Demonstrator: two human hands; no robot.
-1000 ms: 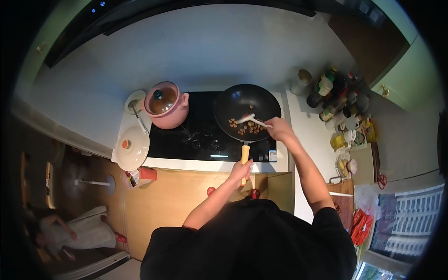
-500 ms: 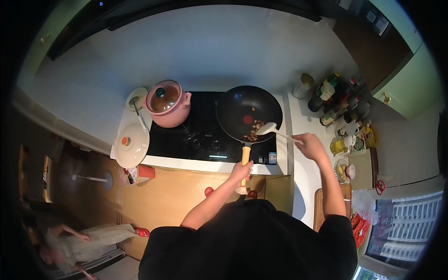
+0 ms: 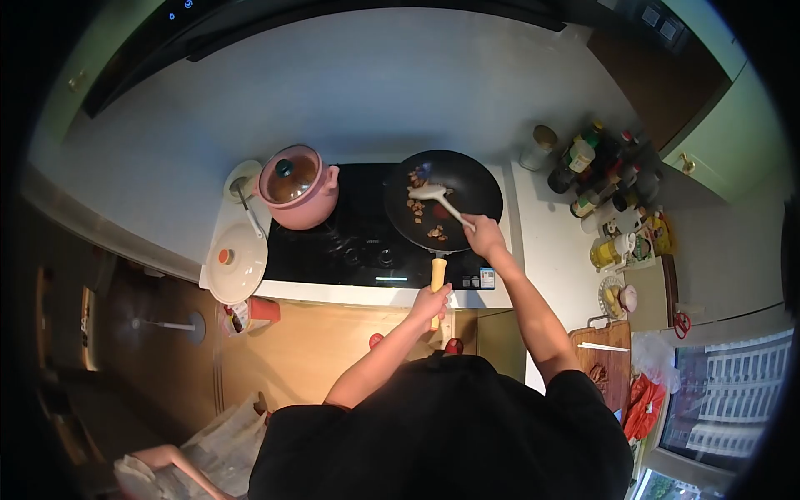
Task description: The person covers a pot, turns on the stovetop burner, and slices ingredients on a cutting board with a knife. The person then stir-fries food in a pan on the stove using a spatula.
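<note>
Grips the yellow handle (image 3: 438, 273) of the black pan (image 3: 473, 190) with the left hand (image 3: 430, 306), closed firmly around it, just short of the pan's near edge. Holds the light spatula (image 3: 428, 192) by its shaft in the closed right hand (image 3: 483, 237), over the pan's near right rim. Reaches across the pan with the spatula, its head down among small brown pieces (image 3: 417, 206) on the left side, ahead and to the left of the right hand and beyond the left. Shows more pieces between there and the handle. Sits, as to the pan, on the right part of the black stove (image 3: 358, 187), well apart from the pink pot (image 3: 314, 202) with its glass lid (image 3: 293, 177) on the left.
</note>
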